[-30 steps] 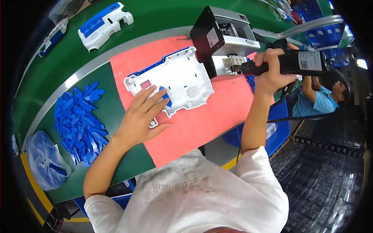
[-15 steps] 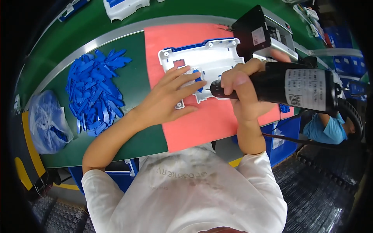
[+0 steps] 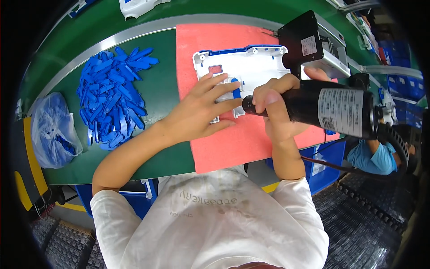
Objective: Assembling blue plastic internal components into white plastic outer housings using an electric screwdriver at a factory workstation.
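A white plastic housing [image 3: 257, 67] with a blue edge lies hollow side up on a pink-red mat [image 3: 233, 148]. My left hand [image 3: 195, 107] rests over its near left part, fingers spread. Beside those fingertips a narrow blue plastic piece [image 3: 236, 92] sits in the housing. My right hand [image 3: 280, 110] is wrapped round a black electric screwdriver [image 3: 307, 103], held nearly level with its nose pointing left, close to the blue piece and my left fingertips. The bit's tip is hidden, so I cannot tell whether it touches anything.
Left on the green table is a pile of blue plastic pieces [image 3: 112, 96], with a clear plastic bag [image 3: 53, 130] beyond it. A black and silver machine [image 3: 311, 42] stands behind the housing's right end. Another person [image 3: 374, 157] is at the far right.
The view has shifted a little, moving the mat and housing rightward in the picture. The screwdriver's nose is now closer to the blue piece. My left hand still lies on the housing.
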A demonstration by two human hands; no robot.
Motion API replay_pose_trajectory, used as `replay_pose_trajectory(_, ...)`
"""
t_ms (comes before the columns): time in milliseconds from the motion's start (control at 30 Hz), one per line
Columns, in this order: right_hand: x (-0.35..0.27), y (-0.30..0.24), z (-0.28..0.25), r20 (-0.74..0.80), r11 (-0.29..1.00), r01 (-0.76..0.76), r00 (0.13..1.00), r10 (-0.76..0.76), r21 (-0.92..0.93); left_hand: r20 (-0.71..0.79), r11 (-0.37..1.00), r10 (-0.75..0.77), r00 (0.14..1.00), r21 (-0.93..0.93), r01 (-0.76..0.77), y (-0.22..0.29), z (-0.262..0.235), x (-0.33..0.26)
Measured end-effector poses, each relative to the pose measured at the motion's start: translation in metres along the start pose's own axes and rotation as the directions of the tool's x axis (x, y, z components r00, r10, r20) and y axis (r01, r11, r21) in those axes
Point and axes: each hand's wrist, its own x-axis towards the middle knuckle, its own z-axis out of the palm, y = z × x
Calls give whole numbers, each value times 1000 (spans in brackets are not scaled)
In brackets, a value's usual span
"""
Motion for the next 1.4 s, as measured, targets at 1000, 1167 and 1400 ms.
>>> replay_pose_trajectory(1000,3,-76,-87,-261,686,251,961,-91,683,22,876,-370,929,-324,357,22,-64,36)
replay_pose_trajectory(1167,-30,-58,-90,-486,997,12,873,28,78,235,274,-612,755,-832,482,3,-128,85)
replay_pose_trajectory(1400,-38,-27,-67,-317,961,-253,908,276,113,-358,967,-134,924,158,202,-77,-71,135)
